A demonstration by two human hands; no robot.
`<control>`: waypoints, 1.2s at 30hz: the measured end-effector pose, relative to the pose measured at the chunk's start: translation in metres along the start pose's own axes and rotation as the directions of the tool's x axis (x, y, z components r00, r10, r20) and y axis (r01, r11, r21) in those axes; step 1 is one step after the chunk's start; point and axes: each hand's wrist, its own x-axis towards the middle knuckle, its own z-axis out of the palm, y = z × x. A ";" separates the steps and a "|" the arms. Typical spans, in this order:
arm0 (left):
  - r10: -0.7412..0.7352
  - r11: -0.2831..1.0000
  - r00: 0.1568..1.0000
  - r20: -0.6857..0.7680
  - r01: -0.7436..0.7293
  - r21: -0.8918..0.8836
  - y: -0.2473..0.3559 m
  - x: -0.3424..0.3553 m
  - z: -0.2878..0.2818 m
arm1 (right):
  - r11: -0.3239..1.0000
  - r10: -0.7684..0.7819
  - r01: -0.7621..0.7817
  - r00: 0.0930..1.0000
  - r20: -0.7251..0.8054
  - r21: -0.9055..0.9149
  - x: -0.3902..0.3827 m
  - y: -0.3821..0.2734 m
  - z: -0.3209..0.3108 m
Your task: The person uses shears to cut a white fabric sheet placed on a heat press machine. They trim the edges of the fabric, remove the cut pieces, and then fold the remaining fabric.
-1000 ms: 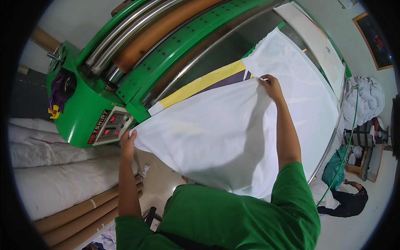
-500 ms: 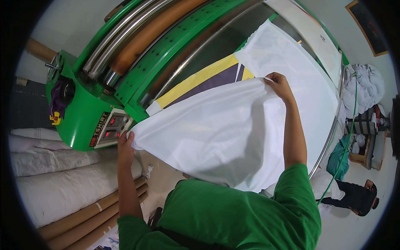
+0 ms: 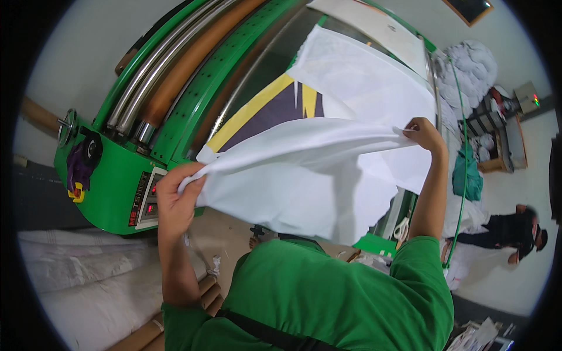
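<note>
A large sheet of white fabric point(image 3: 293, 181) stretches between my two hands, lifted in front of me and sagging in the middle. My left hand point(image 3: 178, 190) pinches its left corner, close to the control panel of the green machine. At the right, my right hand point(image 3: 424, 133) grips the sheet's upper edge between thumb and fingers. Behind the raised sheet, its yellow and dark purple printed face point(image 3: 257, 120) shows over the machine's bed. Another white sheet point(image 3: 363, 76) lies flat on the machine farther back, partly covered by the lifted fabric.
The green roller machine point(image 3: 99, 187) with an orange-brown roller point(image 3: 175, 88) fills the left and far side. White wrapped rolls point(image 3: 111, 281) lie at lower left. Scissors point(image 3: 401, 231) rest near my right forearm. A green cord point(image 3: 464, 140) hangs at right, and another person point(image 3: 503, 234) stands beyond.
Both hands have pulled the fabric: my right hand moved right and slightly down, and my left hand came closer in view. The sheet's lower right edge lifted, uncovering the scissors. My view shifted.
</note>
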 end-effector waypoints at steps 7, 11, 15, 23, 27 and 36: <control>0.301 0.953 0.894 0.332 -0.266 -0.147 0.077 0.043 0.050 | 0.953 0.161 -0.237 0.923 -0.350 -0.188 -0.165 0.058 -0.074; 0.489 0.866 0.759 0.429 -0.365 -0.342 0.115 0.055 0.097 | 0.964 0.069 -0.169 0.905 -0.421 -0.207 -0.251 -0.013 -0.091; 0.695 0.714 0.634 0.338 -0.558 -0.423 0.154 0.044 0.161 | 0.741 -0.491 0.599 0.791 -0.365 0.304 -0.274 -0.182 -0.033; 0.322 0.914 0.757 0.569 -0.090 -0.396 0.093 -0.028 0.201 | 0.863 -0.227 0.475 0.667 -0.709 0.170 -0.309 -0.200 -0.050; 0.190 0.977 0.425 0.885 0.002 -0.211 0.037 -0.044 0.197 | 0.918 -0.228 0.396 0.522 -0.822 -0.003 -0.315 -0.194 -0.097; 0.263 0.806 0.597 0.758 0.296 -0.512 0.092 0.013 0.147 | 0.951 -0.274 -0.099 0.180 -0.945 -0.294 -0.373 -0.173 -0.236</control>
